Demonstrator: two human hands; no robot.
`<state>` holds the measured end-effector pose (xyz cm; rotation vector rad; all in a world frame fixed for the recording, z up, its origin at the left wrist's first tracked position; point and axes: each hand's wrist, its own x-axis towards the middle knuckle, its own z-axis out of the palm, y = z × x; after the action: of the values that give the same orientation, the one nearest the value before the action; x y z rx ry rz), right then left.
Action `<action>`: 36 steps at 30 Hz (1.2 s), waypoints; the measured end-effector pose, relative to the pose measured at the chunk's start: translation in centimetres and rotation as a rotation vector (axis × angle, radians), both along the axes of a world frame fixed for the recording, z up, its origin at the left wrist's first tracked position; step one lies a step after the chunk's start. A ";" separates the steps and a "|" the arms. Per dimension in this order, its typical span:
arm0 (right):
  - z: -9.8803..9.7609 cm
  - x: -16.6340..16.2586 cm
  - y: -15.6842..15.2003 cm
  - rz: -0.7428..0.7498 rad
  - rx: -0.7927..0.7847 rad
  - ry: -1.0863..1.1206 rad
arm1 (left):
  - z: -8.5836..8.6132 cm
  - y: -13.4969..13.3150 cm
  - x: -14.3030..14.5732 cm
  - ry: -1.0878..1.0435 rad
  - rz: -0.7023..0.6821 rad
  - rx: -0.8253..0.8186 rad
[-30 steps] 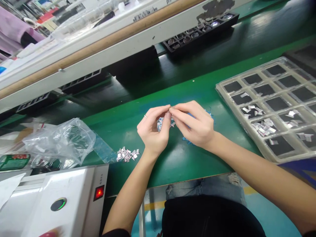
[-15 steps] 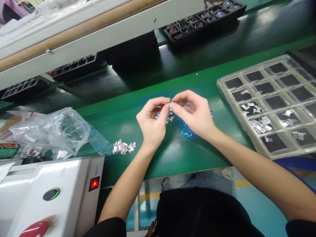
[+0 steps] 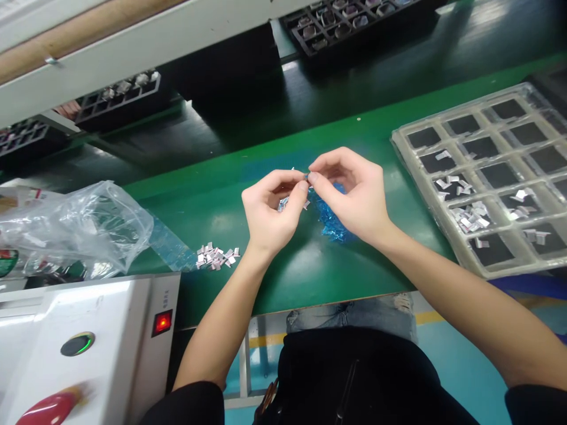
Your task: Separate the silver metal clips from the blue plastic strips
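Over the green table, the fingertips of my left hand [image 3: 271,213] and my right hand [image 3: 357,192] meet in a pinch. Between them is a small metal piece [image 3: 306,177], mostly covered by the fingers, with a speck of blue showing. I cannot make out which fingertip holds which part of it. Below my right hand lies a heap of crinkled blue film scraps [image 3: 331,223]. Small silvery pieces [image 3: 283,203] show partly behind my left fingers. Left of my left wrist is another pile of small silvery metal pieces [image 3: 216,257].
At right sits a clear compartment tray [image 3: 447,227] with silvery pieces in several cells. A plastic bag [image 3: 106,221] lies at left, behind a white machine [image 3: 101,307] with a lit red switch [image 3: 162,322]. Black trays [image 3: 310,44] stand on the dark belt beyond; a shelf beam [image 3: 110,50] crosses above.
Both hands stay pinched together at nearly the same spot. A blue speck now shows at the fingertips, where a dark silvery edge showed before. The camera view has shifted slightly.
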<state>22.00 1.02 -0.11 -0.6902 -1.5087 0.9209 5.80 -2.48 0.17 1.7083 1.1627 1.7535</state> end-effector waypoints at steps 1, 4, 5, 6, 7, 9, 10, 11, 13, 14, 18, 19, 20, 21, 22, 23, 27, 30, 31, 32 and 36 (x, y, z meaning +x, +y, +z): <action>0.0 0.0 0.0 -0.011 0.015 -0.010 | 0.0 0.0 -0.1 0.006 0.002 -0.010; 0.2 0.0 -0.2 -0.035 0.052 -0.046 | 0.1 0.1 -0.5 0.023 0.000 -0.042; 0.2 0.0 -0.2 -0.040 0.066 -0.057 | 0.2 0.1 -0.6 0.031 -0.003 -0.053; 0.2 0.0 -0.2 -0.041 0.080 -0.069 | 0.3 0.1 -0.7 0.040 -0.004 -0.064; 0.2 0.1 -0.3 -0.043 0.096 -0.080 | 0.4 0.1 -0.8 0.048 -0.005 -0.074; 0.2 0.1 -0.3 -0.049 0.124 -0.110 | 0.6 0.0 -1.0 0.057 -0.006 -0.090; 0.1 0.2 -0.3 -0.055 0.136 -0.130 | 0.6 0.0 -1.0 0.058 -0.009 -0.095; 0.1 0.2 -0.2 -0.063 0.147 -0.152 | 0.7 0.0 -1.1 0.056 -0.014 -0.100; 0.1 0.3 -0.2 -0.080 0.162 -0.193 | 0.8 0.0 -1.1 0.055 -0.020 -0.114; 0.0 0.3 -0.2 -0.084 0.163 -0.211 | 0.8 0.0 -1.1 0.056 -0.019 -0.124; 0.2 0.4 -0.3 -0.083 0.147 -0.245 | 0.8 0.0 -1.0 0.080 0.008 -0.184; 0.2 0.4 -0.3 -0.082 0.150 -0.248 | 0.8 0.0 -1.0 0.086 0.021 -0.195; 0.3 0.4 -0.4 -0.082 0.158 -0.252 | 0.8 0.0 -1.0 0.089 0.033 -0.203; 0.3 0.4 -0.4 -0.085 0.168 -0.257 | 0.8 0.0 -1.0 0.088 0.041 -0.207; 0.3 0.4 -0.4 -0.090 0.181 -0.259 | 0.8 0.0 -1.0 0.082 0.045 -0.211; 0.3 0.4 -0.4 -0.095 0.194 -0.260 | 0.8 0.0 -1.0 0.074 0.043 -0.216; 0.3 0.4 -0.3 -0.104 0.229 -0.259 | 0.8 0.0 -1.0 0.039 0.029 -0.227; 0.3 0.4 -0.2 -0.098 0.253 -0.252 | 0.9 0.0 -0.9 0.024 0.025 -0.218; 0.2 0.4 -0.2 -0.093 0.263 -0.242 | 0.9 0.0 -0.9 0.022 0.024 -0.214; 0.2 0.4 -0.2 -0.089 0.273 -0.231 | 0.9 0.0 -0.9 0.021 0.022 -0.210; 0.0 0.3 -0.3 -0.106 0.257 -0.237 | 0.8 0.0 -0.7 0.005 0.042 -0.186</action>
<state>22.31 0.72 -0.06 -0.7010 -1.7456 0.5666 5.07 -2.51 0.99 1.5901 1.3286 1.6096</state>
